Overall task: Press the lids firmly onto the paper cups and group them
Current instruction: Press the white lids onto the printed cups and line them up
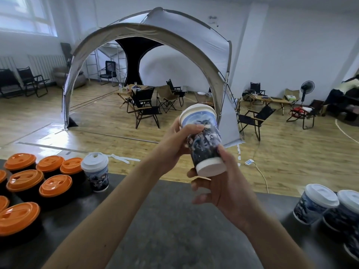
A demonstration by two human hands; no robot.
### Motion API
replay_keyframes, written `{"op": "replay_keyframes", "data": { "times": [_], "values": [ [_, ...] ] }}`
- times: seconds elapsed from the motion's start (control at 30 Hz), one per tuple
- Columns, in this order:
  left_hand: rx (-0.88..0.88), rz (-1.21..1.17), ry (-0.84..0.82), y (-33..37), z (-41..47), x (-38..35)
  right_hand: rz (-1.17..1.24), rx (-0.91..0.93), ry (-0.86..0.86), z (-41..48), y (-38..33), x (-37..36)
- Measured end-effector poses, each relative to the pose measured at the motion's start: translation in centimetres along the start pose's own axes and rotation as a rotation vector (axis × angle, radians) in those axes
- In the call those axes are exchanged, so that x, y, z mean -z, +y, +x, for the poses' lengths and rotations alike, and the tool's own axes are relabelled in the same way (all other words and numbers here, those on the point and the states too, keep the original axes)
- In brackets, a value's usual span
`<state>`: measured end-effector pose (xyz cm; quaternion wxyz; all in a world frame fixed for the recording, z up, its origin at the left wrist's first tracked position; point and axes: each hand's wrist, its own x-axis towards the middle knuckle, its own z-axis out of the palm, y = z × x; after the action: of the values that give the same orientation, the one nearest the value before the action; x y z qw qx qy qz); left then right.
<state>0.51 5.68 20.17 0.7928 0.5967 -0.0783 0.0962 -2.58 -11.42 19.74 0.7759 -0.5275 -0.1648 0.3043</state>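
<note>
Cup (pixel 206 141) is held tilted above the counter (pixel 174 226), lid (pixel 196 112) end away, gripped near the lid by left hand (pixel 179 141), at the base by right hand (pixel 221 191).

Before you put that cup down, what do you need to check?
1. Grip: left hand near the lid, right hand at the base of the held cup: ok.
2. Lid pressed down all round: cannot tell, its far side is hidden.
3. Held cup upright: not ok, it is tilted.
4. Bare counter beside the white-lidded cups on the right: ok.
5. Path there avoids the orange-lidded cups, far left: ok.
</note>
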Motion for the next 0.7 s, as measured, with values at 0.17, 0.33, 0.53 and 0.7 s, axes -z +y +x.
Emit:
{"op": "replay_keyframes", "data": {
  "times": [0.17,0.33,0.53,0.7],
  "values": [
    [0.016,0.153,0.073,0.1,0.0,-0.4,-0.086,0.082,0.136,0.0,0.5,0.3],
    [-0.027,0.108,0.089,-0.8,0.0,-0.2,0.050,0.043,0.076,-0.1,0.6,0.4],
    [0.134,0.000,0.125,-2.5,-1.0,2.4,-0.517,0.456,0.494,0.7,1.6,2.7],
    [0.367,-0.404,0.230,-6.8,-3.9,3.5,-1.036,0.788,0.502,2.8,3.5,1.9]
  ]
}}
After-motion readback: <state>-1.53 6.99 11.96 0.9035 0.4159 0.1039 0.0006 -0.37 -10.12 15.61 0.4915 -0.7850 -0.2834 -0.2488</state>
